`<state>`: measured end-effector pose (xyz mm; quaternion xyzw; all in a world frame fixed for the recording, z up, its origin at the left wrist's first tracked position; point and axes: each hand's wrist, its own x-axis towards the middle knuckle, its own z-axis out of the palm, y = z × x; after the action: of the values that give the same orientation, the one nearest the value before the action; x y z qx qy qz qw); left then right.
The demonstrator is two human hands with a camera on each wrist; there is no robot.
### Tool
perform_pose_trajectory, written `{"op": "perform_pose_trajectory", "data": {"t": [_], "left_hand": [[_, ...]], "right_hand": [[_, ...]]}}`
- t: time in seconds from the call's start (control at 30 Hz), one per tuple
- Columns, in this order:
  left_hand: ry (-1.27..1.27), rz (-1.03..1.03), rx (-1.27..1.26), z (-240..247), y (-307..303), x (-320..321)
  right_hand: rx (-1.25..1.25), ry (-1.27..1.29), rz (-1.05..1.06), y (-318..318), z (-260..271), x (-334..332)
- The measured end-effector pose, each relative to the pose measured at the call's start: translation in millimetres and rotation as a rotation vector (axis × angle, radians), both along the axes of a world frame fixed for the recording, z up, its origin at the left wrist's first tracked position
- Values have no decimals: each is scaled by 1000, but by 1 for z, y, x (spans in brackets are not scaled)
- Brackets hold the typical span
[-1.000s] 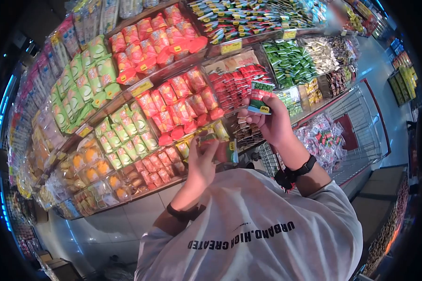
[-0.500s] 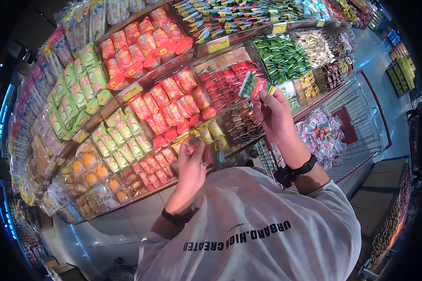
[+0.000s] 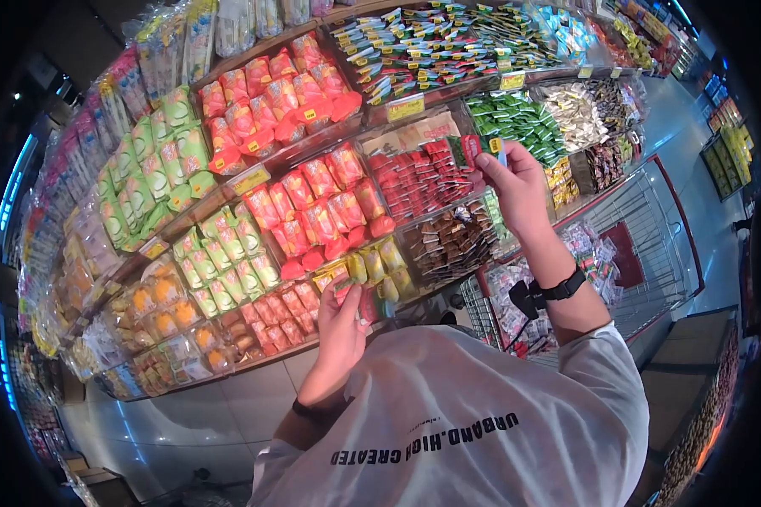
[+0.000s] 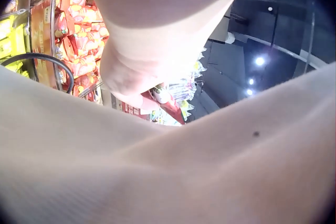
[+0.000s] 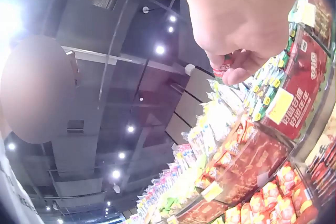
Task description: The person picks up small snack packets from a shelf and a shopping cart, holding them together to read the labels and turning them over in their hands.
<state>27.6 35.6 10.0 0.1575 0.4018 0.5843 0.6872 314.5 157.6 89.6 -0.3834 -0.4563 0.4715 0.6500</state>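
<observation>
My right hand (image 3: 516, 182) pinches a small red and green snack packet (image 3: 468, 150) by one end, above the bin of red sachets (image 3: 414, 182). In the right wrist view, the fingers curl around the packet (image 5: 223, 66), hiding most of it. Nearer my body, my left hand (image 3: 338, 329) holds red and green packets (image 3: 372, 306) low, in front of yellow packs (image 3: 379, 266). The left wrist view shows a red wrapper (image 4: 173, 109) sticking out past that hand (image 4: 128, 79).
Sloping shelves hold orange-red bags (image 3: 321, 198), green bags (image 3: 156, 165) and dark green sachets (image 3: 516, 122). To the right stands a wire shopping cart (image 3: 659, 211) with a heap of small packets (image 3: 588, 253) inside. Tiled floor (image 3: 228, 414) shows beside my left arm.
My hands have moved apart: the right one outward to the right, the left one down toward my body. The right hand's packet has turned from upright to sideways. Both hands keep their packets.
</observation>
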Motion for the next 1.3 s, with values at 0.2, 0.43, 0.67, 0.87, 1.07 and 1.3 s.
{"op": "perform_pose_trajectory", "data": {"t": [0.2,0.43,0.67,0.87,1.07,1.3], "left_hand": [[52,36,10,-8,-8,-19],[70,146,-2,-17,-18,-35],[116,240,-26,-18,-25,-40],[166,332,-55,-20,-32,-46],[165,360,-91,-14,-33,-44],[205,351,-112,-12,-32,-45]], "right_hand": [[-10,34,-13,37,18,19],[-14,65,-27,67,15,28],[-23,37,-72,96,30,43],[-121,-12,-21,97,5,50],[-373,33,79,94,-36,48],[-573,57,116,90,-62,51]]}}
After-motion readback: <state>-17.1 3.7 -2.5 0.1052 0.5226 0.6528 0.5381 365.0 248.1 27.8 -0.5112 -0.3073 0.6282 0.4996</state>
